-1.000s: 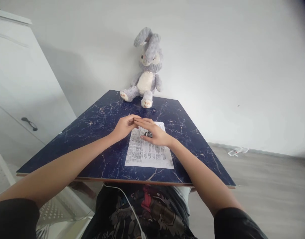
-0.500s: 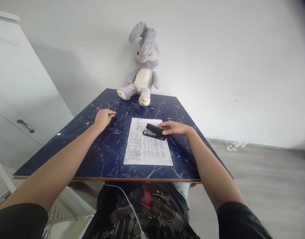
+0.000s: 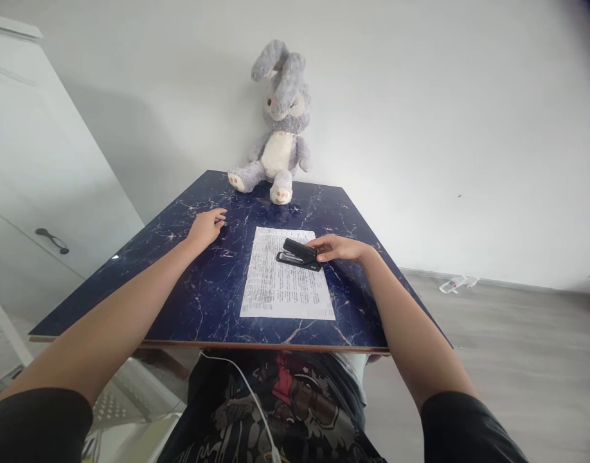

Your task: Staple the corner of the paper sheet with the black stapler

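A black stapler (image 3: 298, 254) lies over a printed sheet of paper (image 3: 285, 296), its top arm raised at an angle from the base. My right hand (image 3: 337, 247) grips the stapler's rear end, thumb and fingers closed around it. To the left of the paper, my left hand (image 3: 206, 227) is above the table with its fingers bent together. A tiny greyish thing shows at those fingertips, too small to name. The paper lies flat on the dark blue marbled table (image 3: 193, 308).
A grey plush rabbit (image 3: 280, 128) sits at the table's far edge against the wall. On the left stands a white cabinet (image 3: 44, 161) with a dark handle. A white cable (image 3: 249, 389) hangs by my lap. Clear plastic packaging (image 3: 456, 283) lies on the floor at right.
My left hand has shifted slightly to the right and its fingers have turned and extended a little. My right hand and the stapler stay almost where they were.
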Demonstrator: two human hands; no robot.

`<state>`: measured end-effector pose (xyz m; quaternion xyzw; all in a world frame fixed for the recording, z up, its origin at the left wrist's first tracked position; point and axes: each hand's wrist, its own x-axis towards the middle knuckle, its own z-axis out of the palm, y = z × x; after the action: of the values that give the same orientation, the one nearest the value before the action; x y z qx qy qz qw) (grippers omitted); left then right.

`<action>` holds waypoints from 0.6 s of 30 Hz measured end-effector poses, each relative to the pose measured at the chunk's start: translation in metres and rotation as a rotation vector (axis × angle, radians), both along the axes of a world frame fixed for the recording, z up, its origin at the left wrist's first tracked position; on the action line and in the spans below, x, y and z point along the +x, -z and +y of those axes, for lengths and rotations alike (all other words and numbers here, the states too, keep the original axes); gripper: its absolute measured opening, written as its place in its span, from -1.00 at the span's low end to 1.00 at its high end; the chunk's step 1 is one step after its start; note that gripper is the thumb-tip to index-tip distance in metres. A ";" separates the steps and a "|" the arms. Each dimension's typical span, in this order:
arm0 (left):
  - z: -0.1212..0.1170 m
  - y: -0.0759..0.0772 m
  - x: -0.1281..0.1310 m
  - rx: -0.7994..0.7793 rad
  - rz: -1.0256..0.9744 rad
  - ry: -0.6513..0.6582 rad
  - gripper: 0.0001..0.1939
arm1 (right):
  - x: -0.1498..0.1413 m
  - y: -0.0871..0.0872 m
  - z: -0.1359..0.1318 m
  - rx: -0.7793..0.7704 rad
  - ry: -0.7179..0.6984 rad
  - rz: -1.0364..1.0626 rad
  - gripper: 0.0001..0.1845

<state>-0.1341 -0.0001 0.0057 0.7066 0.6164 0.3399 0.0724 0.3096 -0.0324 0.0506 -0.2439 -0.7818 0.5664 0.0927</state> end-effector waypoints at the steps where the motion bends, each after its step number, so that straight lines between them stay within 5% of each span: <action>1: -0.001 -0.001 0.003 0.031 0.001 -0.012 -0.54 | -0.001 0.001 0.001 -0.005 0.002 0.000 -0.39; 5: -0.010 -0.005 0.024 0.153 -0.137 0.127 -0.65 | -0.003 0.000 0.001 0.001 -0.012 -0.009 -0.40; 8: -0.018 -0.006 0.043 0.027 -0.301 0.357 -0.59 | -0.005 -0.004 -0.002 0.098 -0.026 -0.026 -0.39; 14: -0.030 -0.011 0.057 -0.091 -0.239 0.470 -0.51 | -0.030 -0.006 -0.014 0.645 0.059 -0.110 -0.44; 18: -0.040 -0.014 0.068 -0.222 -0.526 0.495 -0.55 | -0.054 0.003 -0.023 0.814 0.112 -0.087 -0.69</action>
<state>-0.0665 -0.0398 0.0192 0.7106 0.4204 0.4131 0.3843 0.2557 -0.0556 0.0480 -0.2533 -0.9306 0.1939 0.1795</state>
